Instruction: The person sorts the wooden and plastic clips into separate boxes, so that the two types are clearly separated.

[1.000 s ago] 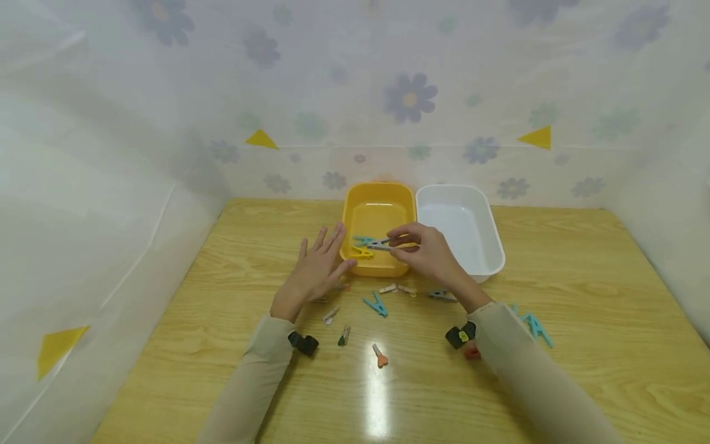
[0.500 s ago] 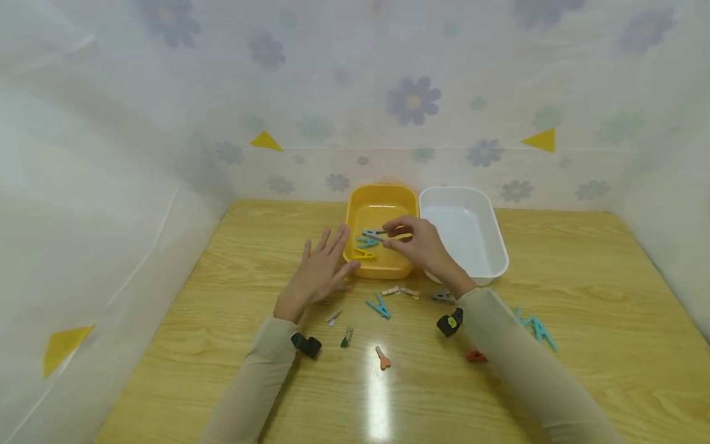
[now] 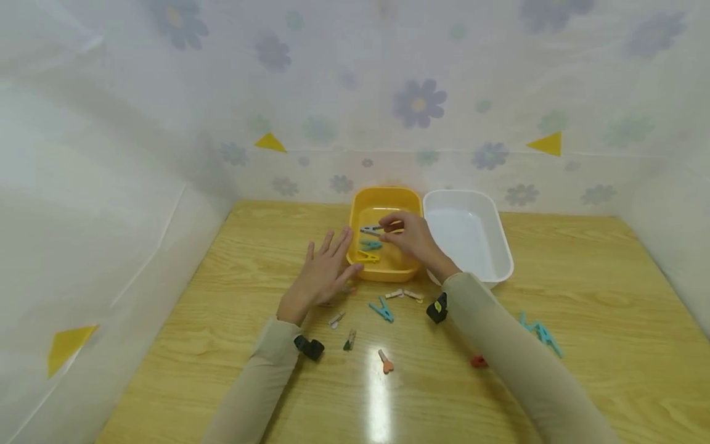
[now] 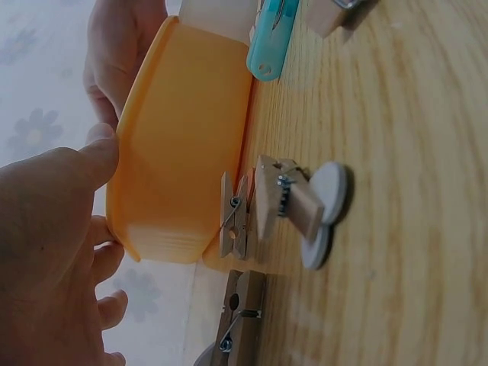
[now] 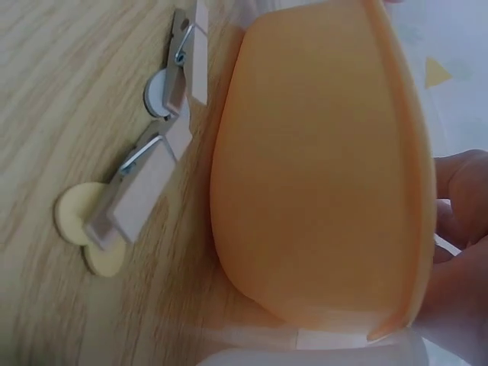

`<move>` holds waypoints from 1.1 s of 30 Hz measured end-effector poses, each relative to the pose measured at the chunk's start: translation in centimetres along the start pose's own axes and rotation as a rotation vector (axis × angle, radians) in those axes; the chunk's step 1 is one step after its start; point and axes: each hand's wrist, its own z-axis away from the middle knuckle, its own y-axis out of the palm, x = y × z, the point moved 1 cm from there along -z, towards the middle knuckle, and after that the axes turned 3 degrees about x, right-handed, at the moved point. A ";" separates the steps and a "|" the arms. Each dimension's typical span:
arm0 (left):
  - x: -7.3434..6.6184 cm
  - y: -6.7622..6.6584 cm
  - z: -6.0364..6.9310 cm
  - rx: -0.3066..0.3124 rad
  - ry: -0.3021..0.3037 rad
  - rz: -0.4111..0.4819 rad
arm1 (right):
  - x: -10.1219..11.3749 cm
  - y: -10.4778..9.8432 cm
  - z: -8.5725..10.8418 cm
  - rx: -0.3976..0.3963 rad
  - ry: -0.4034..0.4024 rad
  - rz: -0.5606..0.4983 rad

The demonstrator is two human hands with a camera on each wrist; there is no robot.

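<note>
My right hand (image 3: pixel 409 237) pinches a grey clothespin (image 3: pixel 370 230) between thumb and fingers, inside the outline of the yellow basin (image 3: pixel 413 271). Whether the clothespin touches the basin floor I cannot tell. A light blue clothespin (image 3: pixel 371 245) and a yellow clothespin (image 3: pixel 368 257) lie nearer in the same basin. My left hand (image 3: pixel 318 277) spreads its straight fingers at the basin's left rim; in the left wrist view its thumb (image 4: pixel 99 156) touches that rim. The wrist views show the basin's outer wall, and the grey clothespin is hidden there.
A white basin (image 3: pixel 501 262) stands right of the yellow one. On the table in front lie small wooden clothespins (image 3: pixel 395 293), a blue clothespin (image 3: pixel 381 309), a clip with an orange heart (image 3: pixel 385 362), a red clip (image 3: pixel 479 361) and more blue clothespins (image 3: pixel 546 338) at the right.
My right hand has moved left and farther in over the yellow basin with the grey clothespin, now beyond the blue one. The left hand stays at the rim. The view has shifted slightly.
</note>
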 end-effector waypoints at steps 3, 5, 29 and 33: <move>-0.1 0.0 0.0 -0.009 0.005 -0.001 | -0.1 0.1 -0.5 0.002 0.000 0.002; -0.2 0.0 0.0 -0.013 0.010 -0.004 | -0.3 0.2 -0.7 0.008 0.005 0.010; -1.1 0.3 -0.3 -0.026 0.036 -0.013 | -1.7 0.4 -2.0 0.079 0.097 0.157; -1.2 0.4 -0.4 -0.011 0.029 -0.013 | -2.0 0.5 -2.1 0.090 0.110 0.165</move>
